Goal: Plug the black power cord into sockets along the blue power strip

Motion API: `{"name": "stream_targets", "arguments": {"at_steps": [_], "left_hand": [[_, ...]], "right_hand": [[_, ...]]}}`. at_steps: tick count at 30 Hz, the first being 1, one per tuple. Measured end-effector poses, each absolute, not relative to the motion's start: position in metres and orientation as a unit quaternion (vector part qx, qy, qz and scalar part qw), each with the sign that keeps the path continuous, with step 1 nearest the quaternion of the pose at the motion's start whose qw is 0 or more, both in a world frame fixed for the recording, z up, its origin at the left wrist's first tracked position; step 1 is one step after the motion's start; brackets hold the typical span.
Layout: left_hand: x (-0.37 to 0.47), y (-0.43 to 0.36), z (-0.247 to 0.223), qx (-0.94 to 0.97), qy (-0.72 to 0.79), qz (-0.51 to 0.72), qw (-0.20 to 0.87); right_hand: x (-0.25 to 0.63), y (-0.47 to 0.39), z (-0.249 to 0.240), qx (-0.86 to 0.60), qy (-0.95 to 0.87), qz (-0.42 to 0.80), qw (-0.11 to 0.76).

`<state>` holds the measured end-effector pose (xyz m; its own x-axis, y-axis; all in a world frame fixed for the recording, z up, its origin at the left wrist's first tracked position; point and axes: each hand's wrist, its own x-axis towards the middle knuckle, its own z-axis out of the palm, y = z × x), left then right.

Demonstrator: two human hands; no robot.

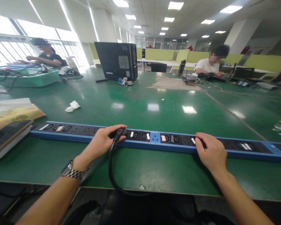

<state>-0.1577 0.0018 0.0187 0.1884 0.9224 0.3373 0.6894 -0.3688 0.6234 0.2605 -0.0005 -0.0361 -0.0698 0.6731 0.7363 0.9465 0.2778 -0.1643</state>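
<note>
A long blue and black power strip [140, 144] lies across the green table in front of me, with rows of sockets, several white labels and a blue socket section near its middle. My left hand [105, 137] is closed on a black power plug [120, 133] against the strip's top, left of centre. From the plug a thick black cable [110, 165] hangs over the table's front edge. Whether its prongs are in a socket is hidden. To the right, my right hand [210, 150] grips the strip, thumb at the near side and fingers over the top.
On the green table [140, 175], a dark-faced device [11, 137] and a yellow-white packet [16, 109] lie left. Crumpled tissue [73, 105] sits farther back. Beyond are a computer case [117, 61], gloves [125, 82] and a green basket [37, 79]. Two people sit at the far side.
</note>
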Motion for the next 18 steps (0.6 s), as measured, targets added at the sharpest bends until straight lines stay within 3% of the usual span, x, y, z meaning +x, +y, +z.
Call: {"name": "stream_targets", "arguments": {"at_steps": [9, 18], "left_hand": [[-0.157, -0.005, 0.018, 0.76, 0.54, 0.327, 0.155], [-0.145, -0.001, 0.003, 0.763, 0.547, 0.34, 0.058]], "right_hand": [[0.259, 0.001, -0.037, -0.571, -0.705, -0.193, 0.374], [0.256, 0.0, -0.037, -0.581, -0.693, -0.199, 0.377]]}}
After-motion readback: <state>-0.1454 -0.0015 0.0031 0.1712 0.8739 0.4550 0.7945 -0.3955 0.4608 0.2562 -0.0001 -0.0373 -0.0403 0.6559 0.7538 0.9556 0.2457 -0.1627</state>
